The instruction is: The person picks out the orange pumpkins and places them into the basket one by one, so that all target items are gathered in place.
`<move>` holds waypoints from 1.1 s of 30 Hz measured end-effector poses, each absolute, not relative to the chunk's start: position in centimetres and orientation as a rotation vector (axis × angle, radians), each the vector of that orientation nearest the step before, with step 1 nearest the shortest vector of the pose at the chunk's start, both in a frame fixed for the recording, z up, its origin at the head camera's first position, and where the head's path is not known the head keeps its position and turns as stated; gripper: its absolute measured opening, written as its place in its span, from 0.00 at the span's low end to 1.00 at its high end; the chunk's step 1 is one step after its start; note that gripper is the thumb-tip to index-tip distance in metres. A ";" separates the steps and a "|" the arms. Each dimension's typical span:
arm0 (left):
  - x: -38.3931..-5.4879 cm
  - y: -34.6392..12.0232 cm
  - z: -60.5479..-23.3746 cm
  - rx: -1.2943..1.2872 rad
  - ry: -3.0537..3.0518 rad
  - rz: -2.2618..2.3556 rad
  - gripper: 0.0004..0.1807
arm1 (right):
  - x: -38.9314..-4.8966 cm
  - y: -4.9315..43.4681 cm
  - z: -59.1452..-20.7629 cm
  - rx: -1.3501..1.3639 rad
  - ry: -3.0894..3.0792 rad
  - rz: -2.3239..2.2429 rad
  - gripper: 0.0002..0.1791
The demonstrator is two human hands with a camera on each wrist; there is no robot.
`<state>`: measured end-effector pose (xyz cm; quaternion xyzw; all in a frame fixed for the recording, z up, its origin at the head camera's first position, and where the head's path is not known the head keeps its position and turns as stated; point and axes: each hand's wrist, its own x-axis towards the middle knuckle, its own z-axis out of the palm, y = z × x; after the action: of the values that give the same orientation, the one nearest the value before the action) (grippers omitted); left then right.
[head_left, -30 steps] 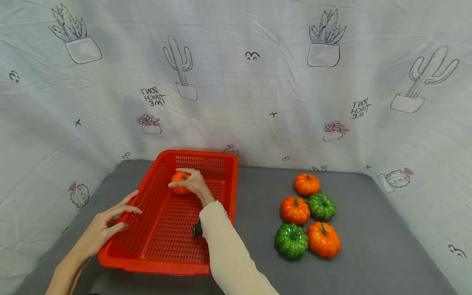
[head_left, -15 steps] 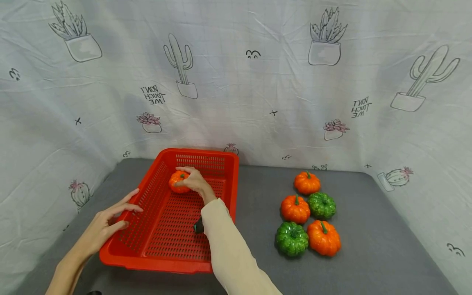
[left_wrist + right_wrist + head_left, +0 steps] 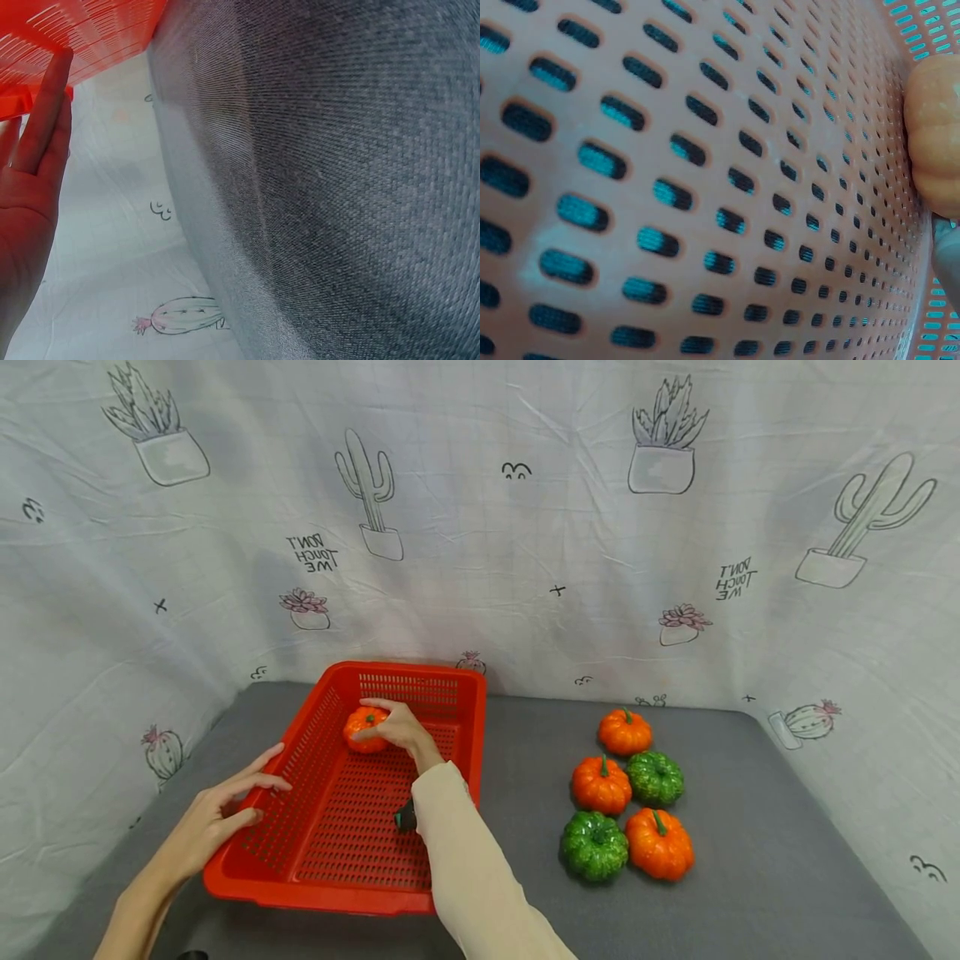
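Right-hand grip (image 3: 399, 725) pinching a squat, ribbed orange pumpkin (image 3: 363, 719) inside a slotted red plastic basket (image 3: 315, 897).
It sits near the far left corner; the left-hand grip (image 3: 213, 818) clasps the basket's smooth left rim. Three glossy orange pumpkins (image 3: 660, 852) and two mottled green pumpkins (image 3: 594, 852) cluster rightward on the woven-textured grey worktop (image 3: 757, 827), before a creased white sheet (image 3: 465, 535).

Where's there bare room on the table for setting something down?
Bare table lies right of the five bunched pumpkins, and between them and the red basket, beyond the right sleeve. It's crowded among those pumpkins, at the basket's left rim under the left hand, and where the right hand grips another pumpkin inside.
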<state>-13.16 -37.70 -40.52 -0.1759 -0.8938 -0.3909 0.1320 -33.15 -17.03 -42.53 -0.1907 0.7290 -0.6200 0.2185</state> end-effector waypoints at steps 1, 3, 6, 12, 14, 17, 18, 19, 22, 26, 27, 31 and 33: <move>-13.2 -37.7 -40.5 -0.510 -2.595 -1.136 0.19 | -33.1 -17.0 -42.5 -0.530 2.018 -1.715 0.35; -13.2 -37.6 -40.5 -0.506 -2.596 -1.128 0.19 | -33.2 -17.0 -42.5 -0.538 2.020 -1.710 0.35; -13.1 -37.5 -40.5 -0.497 -2.599 -1.110 0.19 | -33.2 -16.9 -42.4 -0.541 2.012 -1.708 0.36; -13.0 -37.4 -40.4 -0.488 -2.605 -1.114 0.18 | -33.3 -16.7 -42.2 -0.535 1.987 -1.709 0.35; -13.0 -37.4 -40.4 -0.489 -2.605 -1.113 0.19 | -33.3 -16.7 -42.2 -0.540 1.992 -1.705 0.35; -13.0 -37.4 -40.3 -0.490 -2.604 -1.106 0.18 | -33.4 -16.7 -42.1 -0.552 1.995 -1.708 0.35; -13.0 -37.4 -40.3 -0.487 -2.605 -1.108 0.18 | -33.4 -16.7 -42.1 -0.558 2.002 -1.707 0.35; -13.0 -37.4 -40.3 -0.486 -2.605 -1.107 0.18 | -33.5 -16.6 -42.1 -0.563 2.007 -1.704 0.36; -13.1 -37.3 -40.3 -0.481 -2.608 -1.105 0.19 | -33.6 -16.6 -42.1 -0.570 2.016 -1.703 0.36; -13.1 -37.2 -40.3 -0.490 -2.605 -1.113 0.19 | -33.7 -16.4 -42.0 -0.571 2.013 -1.698 0.36; -13.2 -37.2 -40.3 -0.492 -2.604 -1.116 0.19 | -33.7 -16.3 -41.9 -0.574 2.017 -1.692 0.36; -13.1 -37.3 -40.4 -0.480 -2.608 -1.134 0.18 | -33.6 -16.3 -41.5 -0.600 2.043 -1.670 0.35; -13.1 -37.4 -40.3 -0.467 -2.610 -1.131 0.17 | -33.6 -16.3 -41.2 -0.628 2.058 -1.666 0.34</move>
<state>-13.11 -37.43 -40.34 -0.1608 -0.8978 -0.3891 0.1293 -33.62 -16.33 -41.22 -0.2256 0.7396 -0.5988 0.2086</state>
